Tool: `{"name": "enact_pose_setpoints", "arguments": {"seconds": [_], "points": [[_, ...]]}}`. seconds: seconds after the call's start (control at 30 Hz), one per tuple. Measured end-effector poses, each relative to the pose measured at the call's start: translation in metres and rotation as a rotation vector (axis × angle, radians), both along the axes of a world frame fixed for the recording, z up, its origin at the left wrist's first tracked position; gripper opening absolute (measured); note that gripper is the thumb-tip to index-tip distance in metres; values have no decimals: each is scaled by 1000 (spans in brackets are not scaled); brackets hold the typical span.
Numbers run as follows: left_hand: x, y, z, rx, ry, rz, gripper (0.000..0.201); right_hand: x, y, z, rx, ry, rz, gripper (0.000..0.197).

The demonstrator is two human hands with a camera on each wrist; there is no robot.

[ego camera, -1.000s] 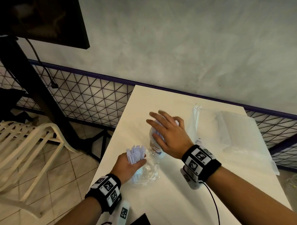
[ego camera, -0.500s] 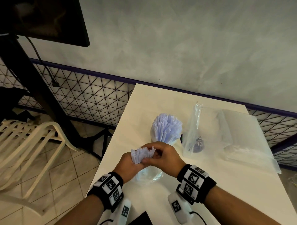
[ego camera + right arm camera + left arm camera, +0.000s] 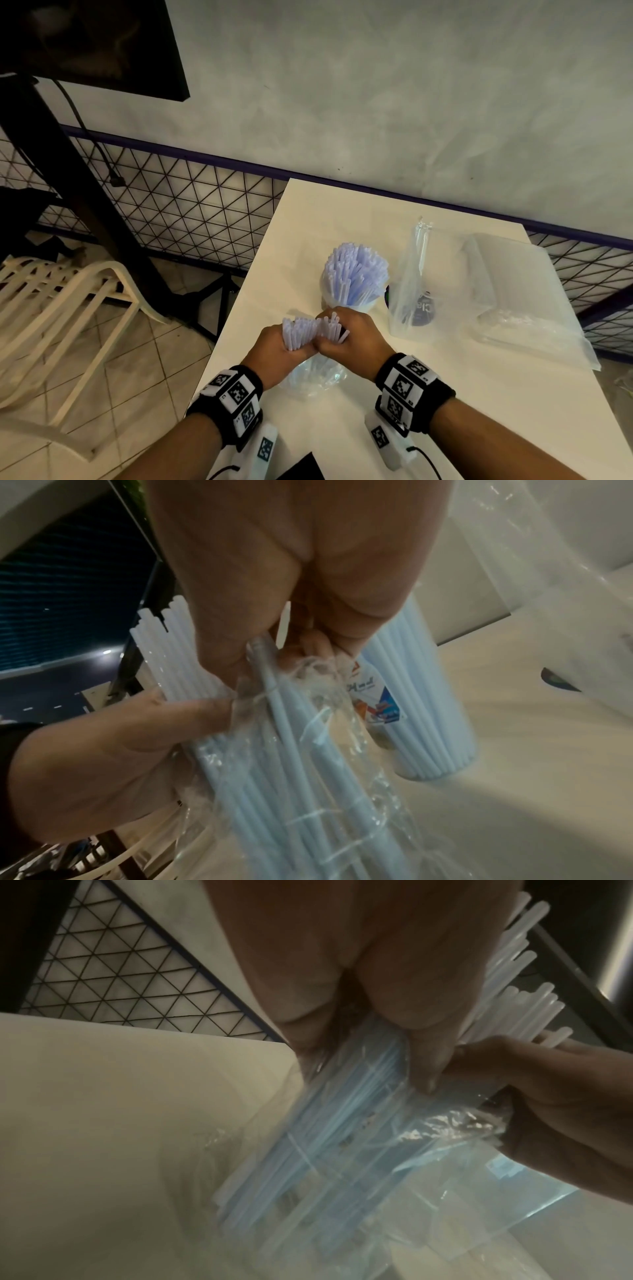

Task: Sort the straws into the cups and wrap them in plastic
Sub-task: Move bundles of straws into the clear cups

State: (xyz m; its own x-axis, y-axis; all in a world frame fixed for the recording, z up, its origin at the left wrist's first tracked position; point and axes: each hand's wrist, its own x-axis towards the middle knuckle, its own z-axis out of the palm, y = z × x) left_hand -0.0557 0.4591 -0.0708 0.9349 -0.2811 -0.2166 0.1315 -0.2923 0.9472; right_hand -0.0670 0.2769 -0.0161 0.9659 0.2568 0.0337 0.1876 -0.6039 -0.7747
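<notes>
Gripping one bundle of pale straws [image 3: 298, 331] between them, the left hand [image 3: 274, 353] and right hand [image 3: 352, 337] meet low over the tabletop [image 3: 445, 404], each grip curled round part of the bundle, whose lower half sits in a clear plastic sleeve [image 3: 313, 375]. Beyond the grip stands a cup [image 3: 342, 301] already packed with straws; to its right sag loose plastic bags [image 3: 520, 294].

From the left wrist, the left hand's fingers [image 3: 411, 1020] pinch sleeve and straws together, the bare ends fanning out above the grip. Judged from here, any slackening would let the straws slide down inside the slippery film and scatter.

From the right wrist, the right hand's fingers [image 3: 260, 653] bunch crumpled film at the sleeve's mouth around a few straws. Pulling hard could tear the film, and a swing outward from the grip could topple the filled cup [image 3: 428, 723] just behind.
</notes>
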Motion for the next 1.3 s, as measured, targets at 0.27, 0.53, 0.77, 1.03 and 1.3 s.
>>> {"name": "enact_pose_setpoints", "arguments": {"seconds": [0.27, 0.53, 0.77, 1.03, 1.3], "points": [[0, -1, 4, 52, -12, 17, 9, 7, -8, 8, -105, -38, 148, 16], [-1, -2, 6, 35, -6, 82, 6, 7, -15, -1, -218, -50, 199, 17], [-1, -2, 10, 39, 7, 116, 12, 11, -17, 50, -109, -89, 166, 16], [-3, -4, 16, 32, 19, 125, 18, 40, -57, 165, 10, -96, 46, 5], [-5, -5, 17, 70, 7, 133, 20, 68, -67, 158, -159, -107, 7, 6]]}}
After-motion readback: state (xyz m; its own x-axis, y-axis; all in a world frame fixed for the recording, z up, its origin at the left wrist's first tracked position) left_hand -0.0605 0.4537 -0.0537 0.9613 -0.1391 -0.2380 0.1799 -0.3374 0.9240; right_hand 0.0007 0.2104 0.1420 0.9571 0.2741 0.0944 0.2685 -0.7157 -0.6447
